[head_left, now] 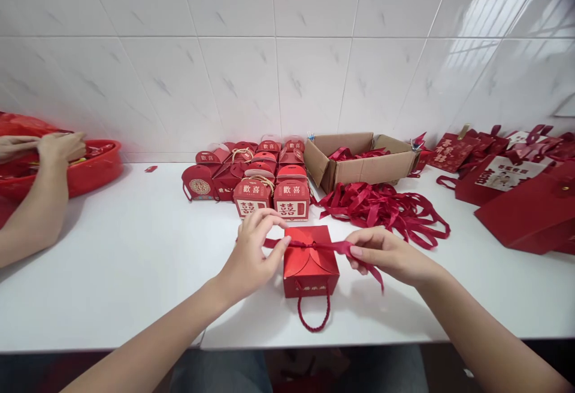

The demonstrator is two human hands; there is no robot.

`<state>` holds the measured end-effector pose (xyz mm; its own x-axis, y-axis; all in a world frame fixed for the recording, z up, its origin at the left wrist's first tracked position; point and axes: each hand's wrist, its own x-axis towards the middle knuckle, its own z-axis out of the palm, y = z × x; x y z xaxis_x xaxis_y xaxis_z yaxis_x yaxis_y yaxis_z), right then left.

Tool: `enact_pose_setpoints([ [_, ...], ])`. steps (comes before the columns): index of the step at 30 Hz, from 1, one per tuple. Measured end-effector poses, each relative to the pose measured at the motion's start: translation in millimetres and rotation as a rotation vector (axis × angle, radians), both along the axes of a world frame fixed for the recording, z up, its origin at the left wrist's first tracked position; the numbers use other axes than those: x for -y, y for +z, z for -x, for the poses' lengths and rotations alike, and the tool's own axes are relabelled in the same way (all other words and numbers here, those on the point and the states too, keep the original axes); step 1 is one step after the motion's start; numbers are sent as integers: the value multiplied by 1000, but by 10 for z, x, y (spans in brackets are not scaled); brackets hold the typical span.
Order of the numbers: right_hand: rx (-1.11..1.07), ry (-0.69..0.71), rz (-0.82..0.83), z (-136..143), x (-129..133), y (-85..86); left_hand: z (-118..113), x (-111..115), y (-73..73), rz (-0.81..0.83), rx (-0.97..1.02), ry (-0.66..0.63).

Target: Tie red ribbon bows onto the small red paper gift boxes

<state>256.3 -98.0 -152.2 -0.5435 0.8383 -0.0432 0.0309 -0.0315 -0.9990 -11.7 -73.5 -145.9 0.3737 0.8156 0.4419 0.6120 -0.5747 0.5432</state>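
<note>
A small red gift box (311, 267) with a closed petal-fold top stands on the white table in front of me. Its dark red rope handle (314, 328) hangs down on the near side. Across the top runs a dark red ribbon (327, 248), drawn together at the middle of the lid. On the left, my left hand (258, 249) pinches one end of the ribbon between thumb and fingers, close to the box's corner. My right hand (386, 255) grips the other end just right of the box, and a loose tail dangles below its fingers.
Several red boxes (291, 195) stand in rows behind. A cardboard box (372, 168) of ribbon and a ribbon pile (381, 207) are right of them. Red bags (530, 207) lie far right. At left, another person's hands (60, 144) work over a red basin (96, 174).
</note>
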Motion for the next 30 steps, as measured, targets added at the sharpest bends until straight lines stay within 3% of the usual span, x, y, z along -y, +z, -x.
enact_pose_setpoints([
  [2,-77,20,-50,60,-8,63,-103,33,87,6,30,-104],
  [5,-134,17,-107,212,-35,138,-261,51,217,157,111,-247],
  [8,-171,-54,-79,357,-63,171,-372,33,270,260,200,-246],
  [12,-98,-133,-18,473,-80,159,-420,-3,259,90,249,-172],
  [15,36,-195,-101,526,-76,132,-396,-23,249,-20,269,-173],
  [19,136,-326,-255,575,-44,98,-241,-56,153,25,253,-90],
  [23,34,-279,-171,598,-28,84,-19,-116,-117,172,56,95],
  [27,17,-287,-148,647,-41,91,92,-190,-302,423,-39,-38],
  [30,169,-380,-190,709,-40,109,142,-217,-189,411,11,-105],
])
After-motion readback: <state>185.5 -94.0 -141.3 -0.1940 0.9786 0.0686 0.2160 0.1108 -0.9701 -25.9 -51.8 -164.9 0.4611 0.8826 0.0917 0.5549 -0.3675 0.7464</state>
